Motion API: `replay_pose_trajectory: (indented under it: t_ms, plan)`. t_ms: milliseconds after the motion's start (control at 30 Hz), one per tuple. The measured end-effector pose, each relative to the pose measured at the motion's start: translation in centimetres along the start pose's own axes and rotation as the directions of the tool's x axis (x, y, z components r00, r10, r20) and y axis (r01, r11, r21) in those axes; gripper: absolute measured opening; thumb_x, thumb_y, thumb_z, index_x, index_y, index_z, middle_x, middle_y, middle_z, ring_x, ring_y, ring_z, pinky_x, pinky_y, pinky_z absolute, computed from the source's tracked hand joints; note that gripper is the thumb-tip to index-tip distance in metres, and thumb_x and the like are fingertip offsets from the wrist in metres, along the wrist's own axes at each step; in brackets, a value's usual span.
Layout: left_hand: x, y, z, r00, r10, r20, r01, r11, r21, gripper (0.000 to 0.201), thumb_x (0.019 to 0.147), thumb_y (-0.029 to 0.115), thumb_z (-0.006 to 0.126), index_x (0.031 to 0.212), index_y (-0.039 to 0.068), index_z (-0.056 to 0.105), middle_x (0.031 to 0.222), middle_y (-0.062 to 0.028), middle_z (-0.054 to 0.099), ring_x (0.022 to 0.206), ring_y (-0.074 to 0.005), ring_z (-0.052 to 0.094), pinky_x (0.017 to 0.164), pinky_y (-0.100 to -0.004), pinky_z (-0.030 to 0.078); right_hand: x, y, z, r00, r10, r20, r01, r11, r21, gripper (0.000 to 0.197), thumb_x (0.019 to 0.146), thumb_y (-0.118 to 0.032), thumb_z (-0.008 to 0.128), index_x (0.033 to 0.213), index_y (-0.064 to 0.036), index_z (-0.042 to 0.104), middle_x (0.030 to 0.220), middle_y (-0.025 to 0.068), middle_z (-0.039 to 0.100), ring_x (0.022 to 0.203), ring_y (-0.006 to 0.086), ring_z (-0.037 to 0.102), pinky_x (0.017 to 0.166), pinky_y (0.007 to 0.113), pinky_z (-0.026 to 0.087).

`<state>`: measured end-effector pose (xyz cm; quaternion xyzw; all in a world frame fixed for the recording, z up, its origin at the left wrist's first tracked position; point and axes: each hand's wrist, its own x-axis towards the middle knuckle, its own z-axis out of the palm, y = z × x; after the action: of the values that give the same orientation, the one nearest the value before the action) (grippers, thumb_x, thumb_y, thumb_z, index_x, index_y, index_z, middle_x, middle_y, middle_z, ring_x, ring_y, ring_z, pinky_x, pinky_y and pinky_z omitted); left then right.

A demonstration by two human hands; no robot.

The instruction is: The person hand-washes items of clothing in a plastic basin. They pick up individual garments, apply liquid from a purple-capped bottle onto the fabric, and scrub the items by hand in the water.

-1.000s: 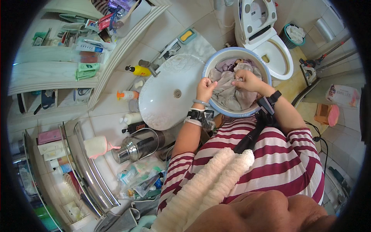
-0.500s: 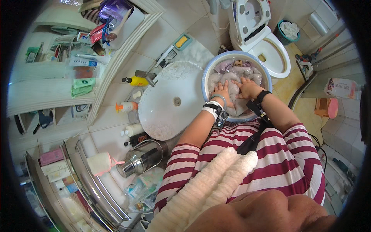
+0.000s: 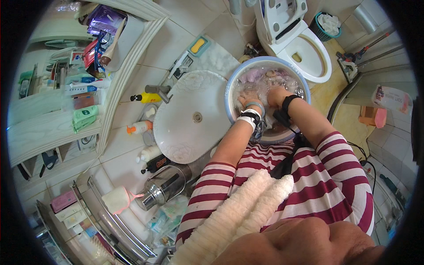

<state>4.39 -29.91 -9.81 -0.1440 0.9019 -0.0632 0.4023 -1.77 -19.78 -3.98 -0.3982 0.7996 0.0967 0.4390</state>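
Observation:
A round white basin with a blue rim (image 3: 270,59) holds rippling, bubbly water and soaked cloth. A lavender part of the cloth (image 3: 251,75) shows at the far left of the basin. My left hand (image 3: 250,99) is pushed down into the water, its fingers mostly under the surface. Beside it, my right hand (image 3: 276,96) reaches deeper, sunk to near the wrist, so its fingers are hidden. Both hands are down among the wet cloth; whether they grip it cannot be seen. Straps circle both wrists.
A white oval sink (image 3: 181,132) adjoins the basin on the left, with a grey tap (image 3: 161,90) behind it. The toilet (image 3: 324,62) stands at the far right, open. A steel thermos flask (image 3: 161,187) lies near my left thigh.
Both hands, spread on the cloth before, have sunk into the water. The right hand has moved slightly nearer the left. Paler cloth has gone under, and the water is now churned.

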Motion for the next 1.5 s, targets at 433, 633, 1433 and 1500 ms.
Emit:
replay_pose_trajectory:
  t_ms: [433, 633, 1433, 1500]
  plan:
    - [-5.0, -5.3, -1.4, 0.92, 0.213, -0.329, -0.358, 0.799, -0.483, 0.11, 0.059, 0.044, 0.079, 0.141, 0.001, 0.019, 0.141, -0.0224, 0.03, 0.131, -0.0308, 0.032, 0.107, -0.0349, 0.027, -2.7, 1.8, 1.5, 0.669, 0.122, -0.734, 0.518, 0.631, 0.577, 0.025, 0.084, -0.015, 0.051, 0.103, 0.0, 0.059, 0.084, 0.0139, 0.064, 0.074, 0.0234, 0.061, 0.071, 0.036, 0.049]
    - [-8.6, -5.8, -2.3, 0.834, 0.176, -0.523, -0.546, 0.127, -0.828, 0.087, 0.069, 0.038, 0.077, 0.133, -0.003, 0.034, 0.127, -0.0208, 0.047, 0.117, -0.0263, 0.047, 0.098, -0.0321, 0.037, -12.1, -0.9, -3.9, 0.706, 0.275, -0.653, 0.694, -0.082, 0.715, 0.023, 0.089, -0.017, 0.049, 0.105, -0.0033, 0.057, 0.088, 0.001, 0.06, 0.076, 0.0095, 0.054, 0.065, 0.024, 0.046]
    - [-10.4, -4.7, -0.5, 0.807, 0.483, -0.341, -0.574, 0.778, -0.255, 0.127, 0.049, 0.054, 0.08, 0.145, 0.01, 0.009, 0.147, -0.0264, -0.006, 0.137, -0.0432, 0.005, 0.107, -0.0552, 0.015, -5.1, 0.7, 5.6, 0.93, 0.018, -0.367, 0.05, 0.983, 0.175, 0.097, 0.064, -0.066, 0.065, 0.142, -0.0218, 0.028, 0.146, 0.0207, 0.019, 0.132, 0.0421, 0.021, 0.105, 0.049, 0.024]
    - [-9.9, -4.2, -1.2, 0.83, 0.476, -0.29, -0.543, 0.808, -0.227, 0.13, 0.047, 0.05, 0.082, 0.145, 0.01, 0.007, 0.148, -0.0259, -0.006, 0.137, -0.0429, 0.005, 0.107, -0.0552, 0.015, -4.5, 0.6, 5.1, 0.936, 0.025, -0.35, 0.028, 0.989, 0.148, 0.1, 0.061, -0.066, 0.066, 0.141, -0.0181, 0.03, 0.145, 0.0217, 0.02, 0.131, 0.0438, 0.022, 0.104, 0.05, 0.024]
